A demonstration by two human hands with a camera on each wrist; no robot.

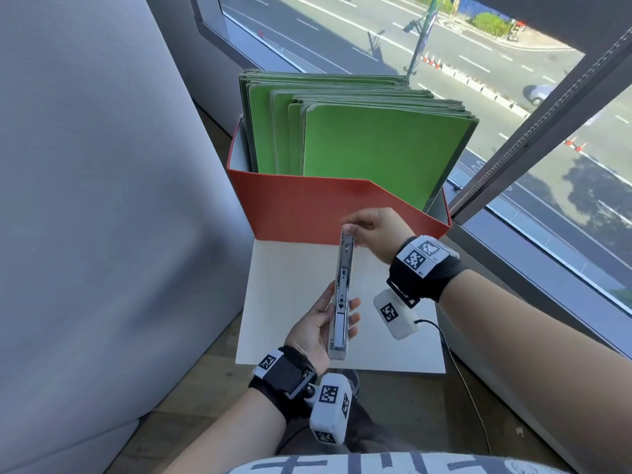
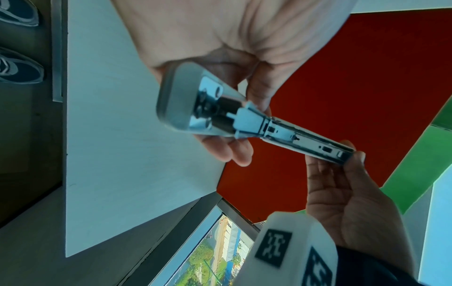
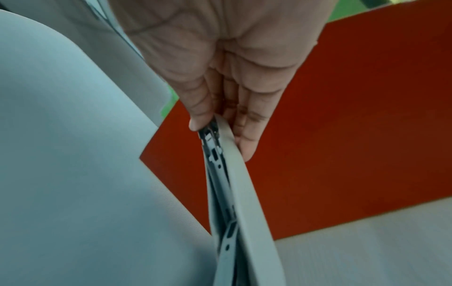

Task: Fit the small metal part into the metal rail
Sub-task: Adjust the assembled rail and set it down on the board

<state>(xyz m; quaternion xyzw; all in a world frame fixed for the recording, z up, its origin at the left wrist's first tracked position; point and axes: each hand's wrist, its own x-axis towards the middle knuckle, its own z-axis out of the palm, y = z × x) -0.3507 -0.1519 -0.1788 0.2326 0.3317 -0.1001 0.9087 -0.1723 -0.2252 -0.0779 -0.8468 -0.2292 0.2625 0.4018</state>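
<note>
A long grey metal rail (image 1: 342, 295) is held upright-tilted above a white board. My left hand (image 1: 319, 325) grips its near, lower end, thumb on one side and fingers curled behind (image 2: 227, 147). My right hand (image 1: 372, 230) pinches the far upper end between thumb and fingers (image 3: 215, 123). Inside the rail's channel sits a pale inner piece (image 2: 249, 122) with slots and holes (image 3: 215, 154). I cannot tell a separate small metal part from the rail's inner pieces.
A red box (image 1: 307, 206) full of green folders (image 1: 376, 142) stands just beyond the rail. The white board (image 1: 290, 302) lies on a wooden floor. A grey cushion (image 1: 85, 200) fills the left. A window (image 1: 513, 80) runs along the right. Shoes (image 2: 17, 65) sit nearby.
</note>
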